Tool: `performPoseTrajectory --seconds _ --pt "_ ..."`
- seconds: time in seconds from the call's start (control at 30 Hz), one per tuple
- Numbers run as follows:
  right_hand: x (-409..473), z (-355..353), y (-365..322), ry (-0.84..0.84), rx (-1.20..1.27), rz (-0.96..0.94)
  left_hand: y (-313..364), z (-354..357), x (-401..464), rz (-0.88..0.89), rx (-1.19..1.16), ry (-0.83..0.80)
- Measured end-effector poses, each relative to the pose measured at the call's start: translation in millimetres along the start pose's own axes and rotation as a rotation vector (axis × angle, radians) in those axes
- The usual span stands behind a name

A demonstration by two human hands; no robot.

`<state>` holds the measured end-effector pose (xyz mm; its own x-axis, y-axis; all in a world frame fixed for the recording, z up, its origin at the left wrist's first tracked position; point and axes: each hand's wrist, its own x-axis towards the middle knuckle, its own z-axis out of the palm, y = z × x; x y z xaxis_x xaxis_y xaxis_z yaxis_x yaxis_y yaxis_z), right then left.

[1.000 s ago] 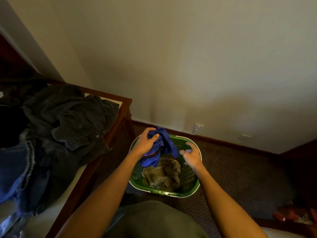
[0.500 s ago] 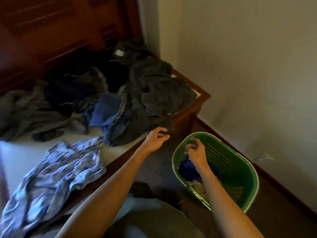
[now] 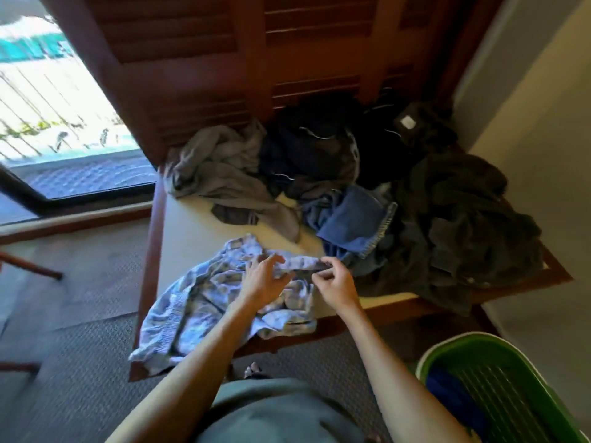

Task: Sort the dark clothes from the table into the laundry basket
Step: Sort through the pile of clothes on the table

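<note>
A white-topped table [image 3: 188, 225] with a wooden rim holds a heap of clothes. A dark grey jacket [image 3: 463, 225] lies at its right, black garments [image 3: 319, 148] at the back, a blue denim piece [image 3: 355, 222] in the middle and a grey garment [image 3: 224, 167] at the back left. A light blue patterned garment [image 3: 198, 311] lies at the front edge. My left hand [image 3: 265, 281] rests on it with fingers spread. My right hand [image 3: 335, 282] pinches its upper edge. The green laundry basket [image 3: 463, 343] stands on the floor at the lower right with a blue cloth [image 3: 447, 391] inside.
Dark wooden louvred shutters [image 3: 256, 59] rise behind the table. A bright window [image 3: 48, 107] is at the left and a pale wall [image 3: 543, 155] at the right. Grey carpet [image 3: 80, 346] covers the floor. A wooden furniture leg [image 3: 28, 266] juts in at the far left.
My left hand let go of the blue cloth, which now lies in the basket. The view swung left to the table. Both hands moved onto the light blue patterned garment.
</note>
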<state>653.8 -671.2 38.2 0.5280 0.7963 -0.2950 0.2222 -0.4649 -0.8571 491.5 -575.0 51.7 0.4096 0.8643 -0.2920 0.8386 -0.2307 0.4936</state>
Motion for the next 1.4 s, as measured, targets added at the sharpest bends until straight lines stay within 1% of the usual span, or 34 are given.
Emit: performPoseTrajectory --seconds 0.07,0.1,0.13,0.2,0.27,0.3,0.37,0.47,0.53,0.57,0.6,0.67,0.7,0.77,0.8,0.87,0.9,1.0,1.03,1.1,1.17,1.23,1.3,1.33,1.4 --pt "13.5 34.3 -12.4 -0.103 -0.144 0.02 -35.4 -16.9 9.4 -0.099 0.134 0.078" --pt "20.7 50.8 -12.9 -0.144 -0.24 0.05 -57.3 -20.7 17.6 -0.17 0.177 0.071" --pt "25.0 64.4 -14.9 -0.182 -0.352 0.098 -75.6 -26.7 23.2 -0.254 0.221 0.023" --pt "28.5 86.6 -18.8 -0.239 -0.504 0.153 -108.0 -32.6 33.3 -0.398 0.207 -0.164" --pt "33.8 103.6 -23.8 -0.255 -0.519 0.161 -123.5 -34.7 38.2 -0.449 0.065 -0.281" --pt "35.7 107.3 -31.9 -0.263 -0.499 0.135 -125.2 -33.8 40.1 -0.465 -0.016 -0.281" --pt "46.8 111.6 -40.6 -0.289 -0.371 0.095 -114.4 -37.0 41.4 -0.465 -0.119 -0.253" --pt "62.6 109.8 -57.8 -0.437 -0.161 0.037 -94.5 -38.9 55.3 -0.35 -0.283 -0.132" --pt "71.6 113.7 -67.4 -0.519 -0.121 0.01 -78.0 -42.4 71.1 -0.306 -0.567 -0.104" --pt "74.7 116.0 -71.1 -0.513 -0.109 -0.023 -67.2 -46.1 76.7 -0.294 -0.742 -0.118" --pt "78.9 118.5 -71.4 -0.469 -0.121 -0.052 -54.7 -51.4 80.7 -0.29 -0.884 -0.129" --pt "86.1 111.2 -75.6 -0.379 -0.212 -0.126 -34.3 -57.7 86.3 -0.334 -1.079 -0.176" --pt "91.8 101.6 -80.6 -0.362 -0.306 -0.171 -28.9 -57.5 87.3 -0.377 -1.182 -0.237" --pt "98.8 75.9 -93.6 -0.338 -0.638 -0.232 -24.1 -54.1 90.4 -0.406 -1.329 -0.355" --pt "101.8 63.6 -94.1 -0.322 -0.79 -0.26 -23.5 -49.5 92.6 -0.365 -1.343 -0.384" --pt "107.2 48.1 -92.2 -0.322 -0.918 -0.286 -18.7 -50.5 98.0 -0.265 -1.199 -0.395" --pt "109.2 44.3 -91.4 -0.344 -0.955 -0.286 -15.9 -55.6 100.8 -0.214 -1.1 -0.364" --pt "117.9 43.3 -86.4 -0.515 -1.092 -0.232 -20.1 -80.0 118.4 -0.138 -0.813 -0.24" --pt "120.5 44.8 -92.8 -0.541 -1.103 -0.215 -28.4 -88.2 126.9 -0.116 -0.751 -0.191" --pt "133.6 50.6 -117.1 -0.494 -1.106 -0.208 -45.7 -111.0 142.9 -0.098 -0.634 -0.073" --pt "155.9 58.9 -151.2 -0.392 -1.051 -0.226 -60.3 -138.5 156.6 -0.121 -0.561 0.025" --pt "183.5 70.2 -185.8 -0.291 -0.968 -0.334 -72.2 -167.9 172.9 -0.171 -0.482 0.125" --pt "214.0 86.5 -215.8 -0.214 -0.926 -0.48 -87.8 -191.7 194.0 -0.261 -0.344 0.212" --pt "228.6 95.5 -230.2 -0.195 -0.924 -0.543 -95.8 -201.1 205.1 -0.298 -0.296 0.231" --pt "257.3 114.9 -258.8 -0.177 -0.918 -0.612 -103.5 -217.5 224.5 -0.369 -0.322 0.236"
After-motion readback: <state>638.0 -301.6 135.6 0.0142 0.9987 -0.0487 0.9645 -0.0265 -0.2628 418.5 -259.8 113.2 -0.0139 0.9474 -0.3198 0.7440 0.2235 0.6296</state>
